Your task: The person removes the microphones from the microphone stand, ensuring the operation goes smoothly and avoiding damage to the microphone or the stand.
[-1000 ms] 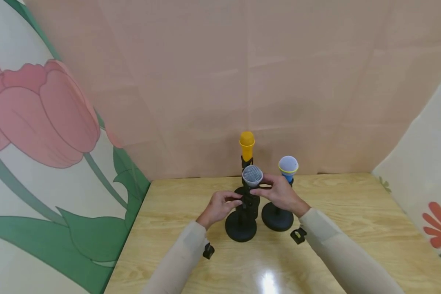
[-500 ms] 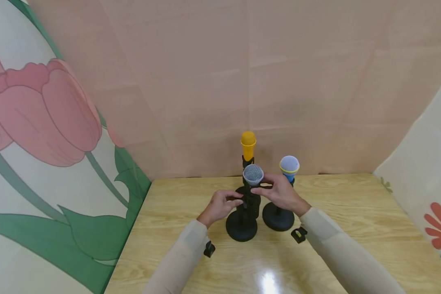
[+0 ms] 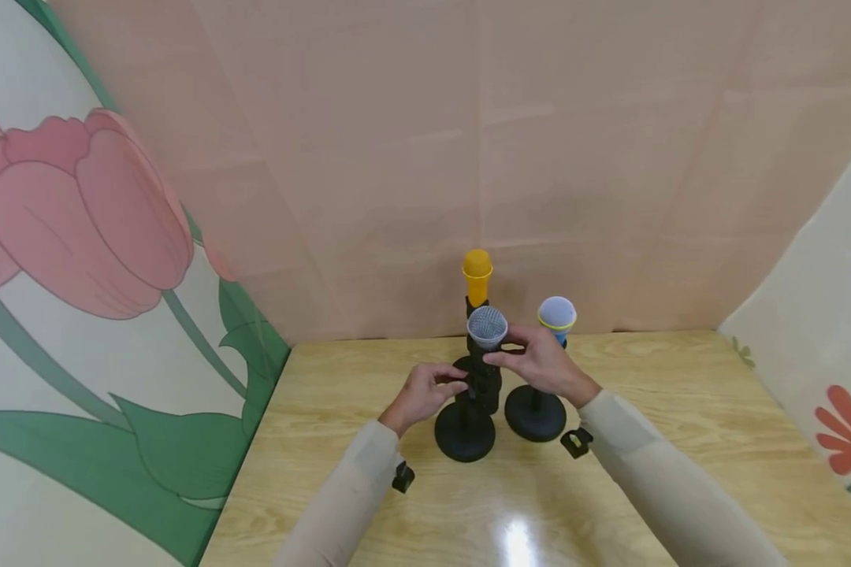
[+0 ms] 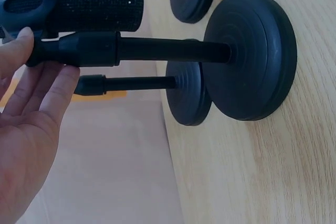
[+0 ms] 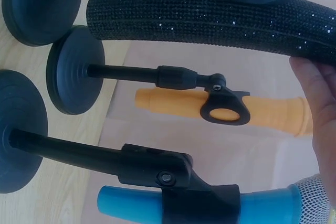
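Seating the black glitter microphone (image 3: 487, 346) in its clip looked nearly finished: the right hand (image 3: 542, 364) gripped its body, the left hand (image 3: 425, 392) pinched the front stand (image 3: 466, 429), both hands not yet off.

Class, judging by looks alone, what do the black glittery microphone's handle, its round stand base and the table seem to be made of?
Black glittery microphone handle: rough sparkling coating, base material unclear. Round black stand base: matte, ridged, probably painted metal or plastic. Table: light wood grain, glossy glare, possibly laminate.
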`<action>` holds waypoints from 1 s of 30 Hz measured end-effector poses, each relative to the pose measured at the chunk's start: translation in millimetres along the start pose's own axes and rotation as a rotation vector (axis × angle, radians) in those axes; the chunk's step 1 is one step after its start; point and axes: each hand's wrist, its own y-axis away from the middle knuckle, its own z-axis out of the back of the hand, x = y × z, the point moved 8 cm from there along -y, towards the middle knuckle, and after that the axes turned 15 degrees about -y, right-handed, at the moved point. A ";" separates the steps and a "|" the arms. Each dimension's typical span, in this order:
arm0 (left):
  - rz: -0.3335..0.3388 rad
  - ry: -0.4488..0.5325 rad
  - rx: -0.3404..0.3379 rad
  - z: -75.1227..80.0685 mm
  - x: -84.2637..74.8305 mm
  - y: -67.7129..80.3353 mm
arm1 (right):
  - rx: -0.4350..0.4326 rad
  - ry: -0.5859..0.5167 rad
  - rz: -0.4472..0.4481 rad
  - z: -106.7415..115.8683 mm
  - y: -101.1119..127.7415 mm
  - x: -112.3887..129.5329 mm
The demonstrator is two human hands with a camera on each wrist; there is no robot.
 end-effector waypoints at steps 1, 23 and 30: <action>0.000 -0.001 0.001 0.3 -0.3 -0.2 | 0.002 -0.005 0.004 0.2 -0.6 1.0; -0.008 -0.007 0.002 -0.3 -1.4 -0.3 | 0.013 0.007 0.055 5.0 -8.2 17.4; -0.016 -0.014 -0.009 -0.2 -0.6 -1.9 | 0.011 0.037 0.036 7.5 -10.6 20.5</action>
